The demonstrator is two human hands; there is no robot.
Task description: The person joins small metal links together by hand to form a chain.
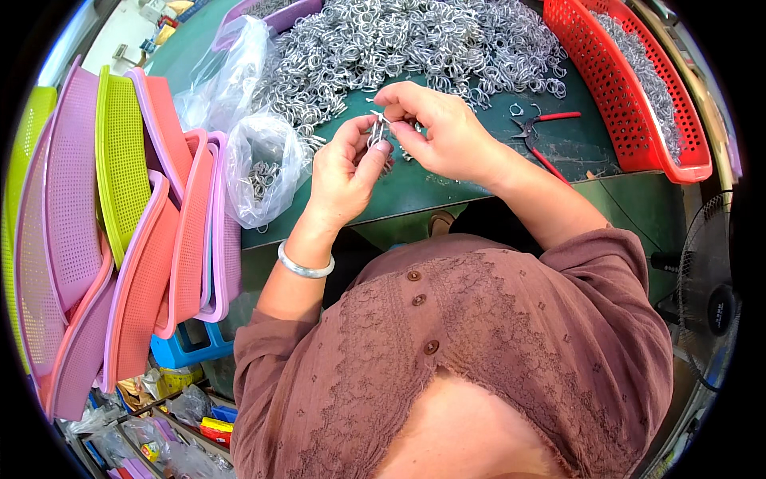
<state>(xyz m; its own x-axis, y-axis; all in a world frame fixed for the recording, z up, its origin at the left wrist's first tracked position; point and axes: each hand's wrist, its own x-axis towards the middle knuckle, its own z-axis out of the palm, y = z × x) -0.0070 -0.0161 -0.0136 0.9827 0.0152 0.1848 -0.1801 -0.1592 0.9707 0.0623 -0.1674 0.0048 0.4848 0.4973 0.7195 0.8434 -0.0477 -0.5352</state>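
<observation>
Over the front part of the green table, my left hand is closed round a few silvery metal rings, thumb pressed against them. My right hand meets it from the right, thumb and forefinger pinched at the top of the same rings. The fingers hide much of what is held. Just beyond both hands spreads a large heap of metal rings. Pliers with red handles lie to the right of my right hand, with two loose rings near their jaws. A clear plastic bag holding some rings stands left of my left hand.
A red perforated basket with more metal pieces stands at the right table edge. Stacked plastic baskets in purple, green and coral crowd the left. A fan stands at the far right. A purple tray sits at the back.
</observation>
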